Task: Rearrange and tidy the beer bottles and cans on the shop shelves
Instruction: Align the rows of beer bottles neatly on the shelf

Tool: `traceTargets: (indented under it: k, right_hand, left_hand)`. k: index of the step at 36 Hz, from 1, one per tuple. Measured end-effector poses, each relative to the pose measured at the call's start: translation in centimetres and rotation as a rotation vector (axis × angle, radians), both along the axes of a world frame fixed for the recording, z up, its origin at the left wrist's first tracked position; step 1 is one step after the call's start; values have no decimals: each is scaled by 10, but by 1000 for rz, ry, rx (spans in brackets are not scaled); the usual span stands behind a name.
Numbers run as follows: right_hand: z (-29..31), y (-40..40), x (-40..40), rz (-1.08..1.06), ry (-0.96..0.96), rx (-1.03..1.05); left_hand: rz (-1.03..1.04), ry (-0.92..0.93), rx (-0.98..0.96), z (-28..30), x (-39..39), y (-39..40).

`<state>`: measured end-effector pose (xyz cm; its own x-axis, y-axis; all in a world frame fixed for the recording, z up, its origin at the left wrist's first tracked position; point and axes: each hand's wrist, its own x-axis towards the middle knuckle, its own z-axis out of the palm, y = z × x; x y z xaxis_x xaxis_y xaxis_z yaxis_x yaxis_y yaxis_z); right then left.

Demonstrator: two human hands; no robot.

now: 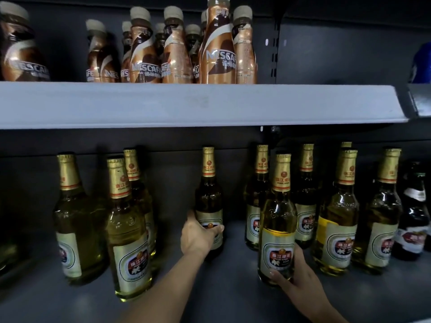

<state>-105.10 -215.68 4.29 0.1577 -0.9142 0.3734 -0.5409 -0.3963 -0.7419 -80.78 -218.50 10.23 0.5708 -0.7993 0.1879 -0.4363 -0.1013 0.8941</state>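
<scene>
Several clear beer bottles with gold foil necks and cream labels stand on the lower grey shelf (221, 299). My left hand (198, 236) grips the lower body of a lone bottle (208, 197) in the middle of the shelf, set far back. My right hand (291, 278) holds the base of another bottle (278, 220) at the front of the right-hand group. Three bottles (126, 227) stand at the left. Several more (338, 217) crowd the right side behind and beside the right-hand bottle.
An upper grey shelf (186, 106) carries several brown and gold coffee drink bottles (217, 43). A dark bottle (415, 213) with a white label stands at the far right of the lower shelf. A blue object (422, 64) shows at the upper right edge.
</scene>
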Motion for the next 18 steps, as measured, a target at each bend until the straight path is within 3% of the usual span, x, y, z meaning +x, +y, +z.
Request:
traceTargets:
  k: [12,18]
  right_hand:
    - [3,4,2,-52,-19,-28]
    - [38,42,14,-360,-71,-396]
  left_hand:
    - [-65,30,-39,-5,-8,16]
    - [-112,-203,-95,-14,-8,79]
